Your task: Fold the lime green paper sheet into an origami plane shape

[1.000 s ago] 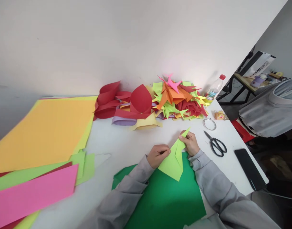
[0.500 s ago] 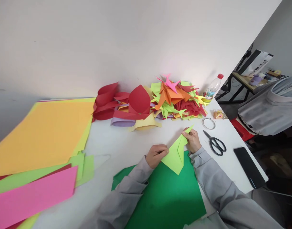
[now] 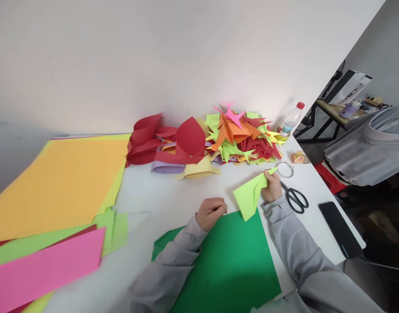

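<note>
In my right hand point(image 3: 273, 186) is a folded piece of lime-green paper point(image 3: 250, 195), pinched by its narrow pointed end. The paper's wide end slants down to the left, over the top edge of a dark green sheet point(image 3: 232, 261). My left hand point(image 3: 211, 213) is closed with curled fingers, apart from the folded paper. It is just at the upper left edge of the green sheet, and nothing shows in its fingers. Black-handled scissors point(image 3: 296, 199) lie right beside my right hand, their tips partly hidden by it. A roll of tape point(image 3: 285, 169) lies just beyond.
Stacked coloured sheets point(image 3: 65, 182) cover the left side, with a pink strip point(image 3: 49, 265) in front. Red curved paper pieces point(image 3: 190, 137) and a pile of folded paper shapes point(image 3: 235, 134) line the wall. A bottle point(image 3: 290, 124), a wrapped snack point(image 3: 298, 157) and a black phone point(image 3: 341, 228) are at right.
My left hand has let go of the lime-green folded paper and stayed nearly in place. My right hand has carried the paper to the right and slightly away, toward the tape and scissors.
</note>
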### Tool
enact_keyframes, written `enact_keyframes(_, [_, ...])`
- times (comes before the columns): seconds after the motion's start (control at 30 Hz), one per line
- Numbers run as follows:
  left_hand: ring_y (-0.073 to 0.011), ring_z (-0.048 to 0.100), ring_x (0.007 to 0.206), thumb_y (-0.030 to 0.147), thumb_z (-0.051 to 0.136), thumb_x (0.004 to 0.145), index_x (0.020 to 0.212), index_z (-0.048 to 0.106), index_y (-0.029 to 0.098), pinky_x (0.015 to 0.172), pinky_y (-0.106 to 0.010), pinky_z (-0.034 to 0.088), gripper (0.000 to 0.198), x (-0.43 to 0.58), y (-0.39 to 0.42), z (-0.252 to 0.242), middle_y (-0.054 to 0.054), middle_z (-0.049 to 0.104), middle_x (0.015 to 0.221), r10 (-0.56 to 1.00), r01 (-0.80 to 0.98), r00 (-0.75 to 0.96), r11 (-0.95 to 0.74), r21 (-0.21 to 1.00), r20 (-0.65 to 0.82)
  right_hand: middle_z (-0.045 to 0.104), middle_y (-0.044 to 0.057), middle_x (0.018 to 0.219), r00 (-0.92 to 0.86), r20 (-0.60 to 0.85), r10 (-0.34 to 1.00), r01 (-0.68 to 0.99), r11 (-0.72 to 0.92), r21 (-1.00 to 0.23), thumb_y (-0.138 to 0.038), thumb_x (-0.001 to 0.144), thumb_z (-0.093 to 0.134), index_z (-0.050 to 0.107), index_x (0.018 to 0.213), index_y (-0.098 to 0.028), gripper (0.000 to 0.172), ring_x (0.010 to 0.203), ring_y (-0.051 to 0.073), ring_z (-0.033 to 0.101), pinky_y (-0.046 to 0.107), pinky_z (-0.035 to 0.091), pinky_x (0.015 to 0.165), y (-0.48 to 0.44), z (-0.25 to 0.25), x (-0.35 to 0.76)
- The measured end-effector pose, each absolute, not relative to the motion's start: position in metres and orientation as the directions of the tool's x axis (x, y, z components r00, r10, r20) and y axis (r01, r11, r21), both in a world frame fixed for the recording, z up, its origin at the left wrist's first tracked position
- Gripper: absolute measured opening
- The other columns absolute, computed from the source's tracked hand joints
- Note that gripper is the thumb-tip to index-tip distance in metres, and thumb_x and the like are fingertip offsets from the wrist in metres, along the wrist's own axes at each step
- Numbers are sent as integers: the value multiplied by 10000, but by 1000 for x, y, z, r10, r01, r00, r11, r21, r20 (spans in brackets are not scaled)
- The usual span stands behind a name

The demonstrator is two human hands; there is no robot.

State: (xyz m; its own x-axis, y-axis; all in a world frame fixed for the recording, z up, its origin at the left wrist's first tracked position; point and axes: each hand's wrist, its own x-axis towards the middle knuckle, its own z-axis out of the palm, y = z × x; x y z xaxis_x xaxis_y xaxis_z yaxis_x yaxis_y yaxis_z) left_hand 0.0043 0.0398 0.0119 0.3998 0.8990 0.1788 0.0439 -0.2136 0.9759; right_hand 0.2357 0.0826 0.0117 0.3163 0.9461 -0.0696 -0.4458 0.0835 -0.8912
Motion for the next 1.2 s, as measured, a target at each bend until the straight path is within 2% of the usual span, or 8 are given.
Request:
enact_keyframes(0.17, [-66,374,376,348,552,798,522,560,167,378,-201,248,330,3,38,5,34,472,465,933,-1,338,-131,991,124,586,-53,614,329,-84,941,-457,81,-886,-365,605,797,529,683,-218,316,539,115,542,264,481,571,86,14,247])
enact_keyframes(0.33, [-46,345,320,462,543,820,606,566,153,348,-199,232,377,4,39,-1,43,490,480,936,-73,349,-19,997,43,562,-55,543,196,-107,975,-423,-15,-906,-385,580,808,555,665,-205,322,465,105,496,248,437,481,78,9,227])
enact_keyframes(0.53, [-68,393,342,466,705,719,799,635,129,345,-196,290,354,9,37,2,62,496,465,876,-122,480,127,984,-53,598,-30,524,-135,-156,978,-268,-188,-945,-355,525,858,634,606,-160,308,442,98,486,231,401,444,51,16,185])
enact_keyframes(0.63, [-79,452,408,396,802,621,693,638,116,395,-203,360,332,11,37,2,47,525,487,868,-161,491,183,970,-82,619,-37,570,-236,-156,959,-206,-207,-956,-360,475,885,670,645,-161,339,507,104,514,230,427,495,41,22,173])
enact_keyframes(0.7, [-112,523,479,365,828,589,652,646,109,460,-231,434,321,12,37,1,18,581,528,870,-200,482,221,955,-100,598,-44,564,-263,-151,953,-189,-204,-961,-459,542,843,664,648,-165,360,513,97,504,220,419,498,40,23,172])
enact_keyframes(0.87, [-171,622,579,403,810,630,809,686,124,539,-289,516,354,7,45,-4,-35,691,665,934,-385,327,268,883,-141,631,-8,636,-282,-152,947,-193,-212,-958,-656,715,643,670,754,-157,501,510,90,531,206,404,487,43,18,186])
enact_keyframes(1.03, [-201,685,708,408,828,616,897,687,162,642,-310,571,399,-1,56,-6,-46,734,789,964,-565,161,267,781,-213,649,29,614,-359,-163,919,-192,-243,-951,-659,739,619,678,723,-135,528,536,126,572,233,428,521,43,11,197])
enact_keyframes(1.2, [-196,698,719,346,857,590,877,707,169,632,-285,589,370,-2,58,-3,-40,747,809,959,-641,108,268,719,-261,610,14,586,-351,-74,933,-228,-162,-960,-741,711,563,651,672,-158,591,541,130,534,252,412,542,41,13,202])
